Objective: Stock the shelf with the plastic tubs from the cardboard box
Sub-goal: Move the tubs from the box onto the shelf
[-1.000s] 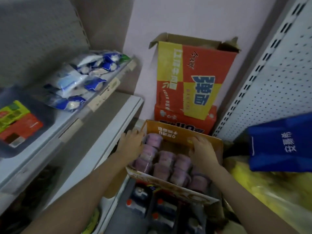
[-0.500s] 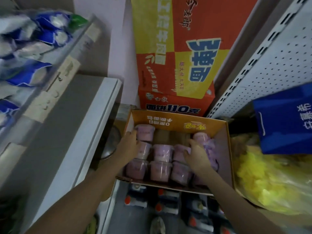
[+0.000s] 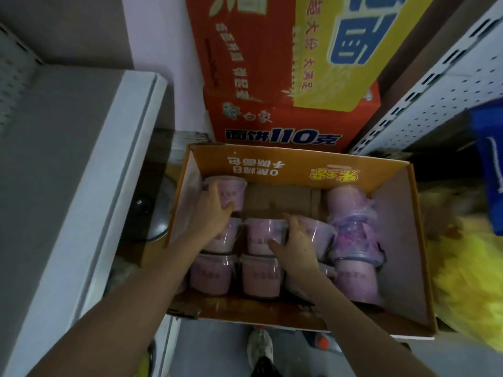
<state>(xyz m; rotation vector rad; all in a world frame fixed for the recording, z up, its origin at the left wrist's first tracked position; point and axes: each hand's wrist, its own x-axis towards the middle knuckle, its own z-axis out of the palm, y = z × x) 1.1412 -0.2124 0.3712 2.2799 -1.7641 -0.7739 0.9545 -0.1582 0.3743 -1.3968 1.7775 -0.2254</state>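
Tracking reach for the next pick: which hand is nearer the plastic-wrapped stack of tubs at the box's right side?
Right. The right hand grips a middle-row tub right beside the wrapped stack; the left hand grips the far-left corner tub, across the box.

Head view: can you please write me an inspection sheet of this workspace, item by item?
Surface: grey shelf at left, beside the box.
Job's things: open cardboard box holds pink plastic tubs; a film-wrapped stack is at its right side; there is a bare gap in the back row.
Clutter: bottles under the box; a round metal thing to its left.
Grips: left hand grips the back-left tub; right hand grips a middle-row tub.
Cables: nothing seen.
Surroundings: red and yellow cartons behind the box; pegboard, blue bag and yellow bag at right.
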